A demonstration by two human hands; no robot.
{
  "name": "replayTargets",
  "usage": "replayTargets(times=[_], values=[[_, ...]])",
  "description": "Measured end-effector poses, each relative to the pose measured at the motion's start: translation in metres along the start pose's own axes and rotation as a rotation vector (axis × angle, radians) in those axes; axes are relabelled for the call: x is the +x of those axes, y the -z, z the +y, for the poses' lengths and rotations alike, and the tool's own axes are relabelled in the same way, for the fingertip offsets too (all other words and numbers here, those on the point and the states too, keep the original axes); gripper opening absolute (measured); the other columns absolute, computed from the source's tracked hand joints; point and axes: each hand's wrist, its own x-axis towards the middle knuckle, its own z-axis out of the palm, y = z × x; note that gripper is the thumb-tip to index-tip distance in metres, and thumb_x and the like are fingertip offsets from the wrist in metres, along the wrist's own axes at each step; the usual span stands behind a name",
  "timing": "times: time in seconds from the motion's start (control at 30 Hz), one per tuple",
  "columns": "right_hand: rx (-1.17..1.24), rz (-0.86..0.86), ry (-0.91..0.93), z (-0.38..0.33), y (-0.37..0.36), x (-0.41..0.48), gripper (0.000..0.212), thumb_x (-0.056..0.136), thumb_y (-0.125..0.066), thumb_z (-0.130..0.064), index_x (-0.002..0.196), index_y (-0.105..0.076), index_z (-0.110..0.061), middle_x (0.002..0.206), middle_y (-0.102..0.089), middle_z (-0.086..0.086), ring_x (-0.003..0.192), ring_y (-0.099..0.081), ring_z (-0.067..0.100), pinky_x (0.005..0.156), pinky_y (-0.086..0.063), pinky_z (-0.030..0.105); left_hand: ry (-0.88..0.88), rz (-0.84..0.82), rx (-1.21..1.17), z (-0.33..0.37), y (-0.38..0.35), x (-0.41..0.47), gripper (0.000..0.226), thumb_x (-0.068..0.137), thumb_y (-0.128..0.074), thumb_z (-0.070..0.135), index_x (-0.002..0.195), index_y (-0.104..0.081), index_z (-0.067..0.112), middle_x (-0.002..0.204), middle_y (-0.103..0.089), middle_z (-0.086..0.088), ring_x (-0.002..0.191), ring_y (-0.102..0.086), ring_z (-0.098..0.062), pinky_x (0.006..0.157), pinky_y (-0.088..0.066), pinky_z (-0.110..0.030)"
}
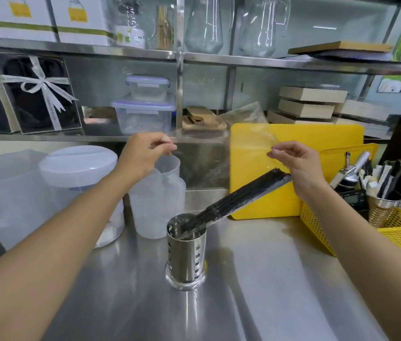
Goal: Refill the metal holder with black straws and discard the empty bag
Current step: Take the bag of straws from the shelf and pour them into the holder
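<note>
- The right hand (297, 161) is raised over the steel counter (268, 291). Its thumb and forefinger pinch the upper end of the clear bag (256, 141).
- From just under that hand, the black straws (243, 193) slant down and to its left. Their lower ends are inside the metal holder (186, 252), and film is wrapped around the bundle.
- The metal holder stands upright on the counter, below and between the two hands.
- The left hand (145, 153) is held at about the same height. Its fingers are curled and its thumb meets its fingertips; whether it grips an edge of the see-through film cannot be told.
- Right below the left hand is a translucent pitcher (157, 198). A white-lidded tub (79, 168) sits to the outer side of that forearm.
- Behind the right hand, a yellow cutting board (317, 193) stands on edge on the counter.
- To the outer side of the right wrist is a yellow basket (391, 227) holding a metal cup of utensils (381, 207).
- Beyond both hands, steel shelves (243, 59) line the wall. Ribboned gift boxes (37, 94) sit far past the left hand, lidded clear containers (145, 112) straight ahead, and glass jugs (204, 23) on the tier above.
</note>
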Motion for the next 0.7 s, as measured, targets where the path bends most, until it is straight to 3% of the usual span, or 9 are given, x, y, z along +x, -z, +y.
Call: replayTargets(times=[0.1, 0.23, 0.3, 0.43, 0.57, 0.7], values=[[-0.11, -0.094, 0.052, -0.013, -0.021, 0.01, 0.015, 0.08, -0.067, -0.004, 0.073, -0.064, -0.017, 0.07, -0.068, -0.002, 0.073, -0.065, 0.012, 0.07, -0.049, 0.016, 0.077, 0.007, -0.069, -0.019, 0.011, -0.014, 0.015, 0.085, -0.061, 0.017, 0.073, -0.064, 0.026, 0.073, -0.064, 0.007, 0.074, -0.061, -0.009, 0.077, -0.045, -0.028], [-0.236, -0.204, 0.109, -0.034, -0.047, 0.021, 0.017, 0.079, -0.068, -0.004, 0.071, -0.064, -0.019, 0.076, -0.064, 0.009, 0.084, -0.061, 0.026, 0.084, -0.048, 0.035, 0.182, -0.014, -0.165, -0.041, 0.021, -0.032, 0.018, 0.085, -0.06, 0.013, 0.074, -0.063, 0.026, 0.074, -0.067, -0.001, 0.076, -0.065, -0.018, 0.083, -0.051, -0.036], [-0.288, -0.239, 0.127, -0.044, -0.059, 0.025, 0.015, 0.079, -0.067, -0.002, 0.072, -0.065, -0.016, 0.077, -0.064, 0.012, 0.08, -0.061, 0.024, 0.082, -0.049, 0.035, 0.216, 0.009, -0.227, -0.049, 0.023, -0.04, 0.015, 0.083, -0.062, 0.01, 0.077, -0.063, 0.024, 0.075, -0.068, -0.006, 0.077, -0.067, -0.024, 0.086, -0.052, -0.041], [-0.349, -0.314, 0.18, -0.063, -0.079, 0.029, 0.007, 0.078, -0.068, -0.001, 0.085, -0.067, -0.001, 0.071, -0.062, 0.004, 0.06, -0.06, 0.001, 0.067, -0.049, 0.016, 0.281, 0.072, -0.391, -0.055, 0.024, -0.049, 0.019, 0.076, -0.071, 0.01, 0.087, -0.061, 0.021, 0.073, -0.07, -0.011, 0.072, -0.067, -0.025, 0.084, -0.053, -0.039], [-0.374, -0.387, 0.213, -0.077, -0.095, 0.025, 0.008, 0.079, -0.069, -0.006, 0.084, -0.066, -0.01, 0.074, -0.064, 0.002, 0.071, -0.061, 0.013, 0.08, -0.052, 0.032, 0.302, 0.138, -0.475, -0.063, 0.024, -0.052, 0.013, 0.078, -0.066, 0.002, 0.076, -0.064, 0.015, 0.057, -0.071, 0.004, 0.059, -0.068, -0.012, 0.08, -0.053, -0.041], [-0.391, -0.383, 0.275, -0.082, -0.1, 0.02, 0.021, 0.079, -0.071, -0.022, 0.097, -0.064, -0.014, 0.091, -0.065, 0.003, 0.087, -0.062, 0.015, 0.082, -0.052, 0.027, 0.378, 0.195, -0.541, -0.074, 0.023, -0.057, 0.016, 0.08, -0.062, -0.003, 0.074, -0.063, 0.012, 0.053, -0.07, 0.005, 0.053, -0.067, -0.008, 0.075, -0.054, -0.033]])
